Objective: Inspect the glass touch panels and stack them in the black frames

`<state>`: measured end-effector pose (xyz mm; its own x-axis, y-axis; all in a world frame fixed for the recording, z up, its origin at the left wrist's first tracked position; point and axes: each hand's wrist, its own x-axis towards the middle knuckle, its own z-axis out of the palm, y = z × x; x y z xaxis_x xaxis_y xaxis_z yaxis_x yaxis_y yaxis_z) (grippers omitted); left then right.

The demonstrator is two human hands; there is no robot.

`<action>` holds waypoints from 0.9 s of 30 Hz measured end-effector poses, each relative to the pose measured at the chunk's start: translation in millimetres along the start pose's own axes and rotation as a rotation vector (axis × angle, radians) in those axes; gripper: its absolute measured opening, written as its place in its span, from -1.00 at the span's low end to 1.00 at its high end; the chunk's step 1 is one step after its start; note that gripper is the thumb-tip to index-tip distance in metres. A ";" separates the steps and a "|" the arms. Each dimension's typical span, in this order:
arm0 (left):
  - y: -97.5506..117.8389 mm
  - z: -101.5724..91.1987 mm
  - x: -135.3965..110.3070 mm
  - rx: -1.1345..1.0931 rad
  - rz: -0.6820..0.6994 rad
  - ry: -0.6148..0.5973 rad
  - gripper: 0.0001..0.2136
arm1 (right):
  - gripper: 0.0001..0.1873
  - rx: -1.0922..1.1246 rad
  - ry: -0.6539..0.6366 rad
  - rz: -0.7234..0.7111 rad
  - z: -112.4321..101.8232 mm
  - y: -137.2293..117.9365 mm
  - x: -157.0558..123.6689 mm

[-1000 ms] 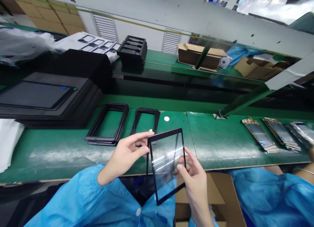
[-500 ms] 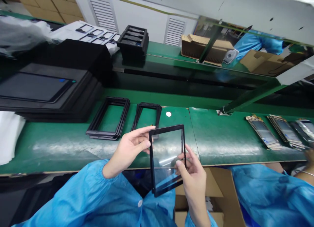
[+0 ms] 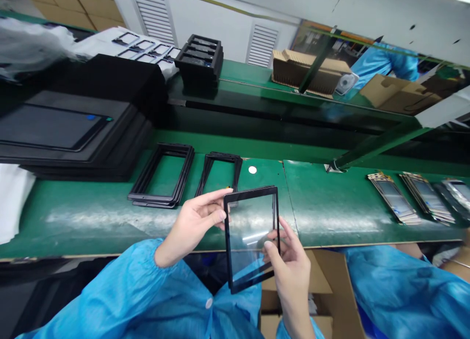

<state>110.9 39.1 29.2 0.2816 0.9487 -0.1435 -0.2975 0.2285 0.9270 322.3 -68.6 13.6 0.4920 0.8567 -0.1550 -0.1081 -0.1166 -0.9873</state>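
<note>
Between my hands is a black-bordered glass panel, clear in the middle and tilted, held over the front edge of the green bench. My left hand grips its upper left edge, thumb in front and fingers behind. My right hand pinches the right edge, its thumb lying over the glass and its fingers partly seen through it. Just behind my left hand lies a small stack of black frames. A second stack of black frames lies further left.
Black foam sheets are piled at the left with a dark panel on top. Display parts lie in stacks at the right. A black tray stack stands on the back shelf. Beside me is a co-worker's blue sleeve, near an open carton.
The panel has turned very slightly in my hands, and my right hand has shifted a little to the right. My grip stays the same.
</note>
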 end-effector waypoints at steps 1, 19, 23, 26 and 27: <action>-0.4 0.3 -0.2 0.004 0.000 0.007 -0.57 | -0.39 -0.001 -0.001 0.000 -0.4 0.3 -0.1; 5.3 -1.4 0.4 -0.009 -0.071 -0.020 -0.55 | -0.37 -0.025 -0.022 0.048 1.3 0.9 0.8; 4.1 -1.3 0.3 -0.012 -0.065 -0.013 -0.53 | -0.37 -0.029 -0.001 0.033 3.7 0.1 0.1; 4.6 -0.3 0.1 0.007 -0.070 -0.004 -0.50 | -0.35 -0.051 0.007 0.024 4.0 3.9 -1.3; 5.1 0.2 0.0 0.019 -0.072 0.000 -0.49 | -0.34 -0.063 0.006 0.021 3.5 6.5 -2.1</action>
<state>109.6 40.2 33.9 0.3020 0.9299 -0.2101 -0.2587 0.2921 0.9207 317.5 -69.3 7.6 0.4957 0.8506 -0.1756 -0.0640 -0.1659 -0.9841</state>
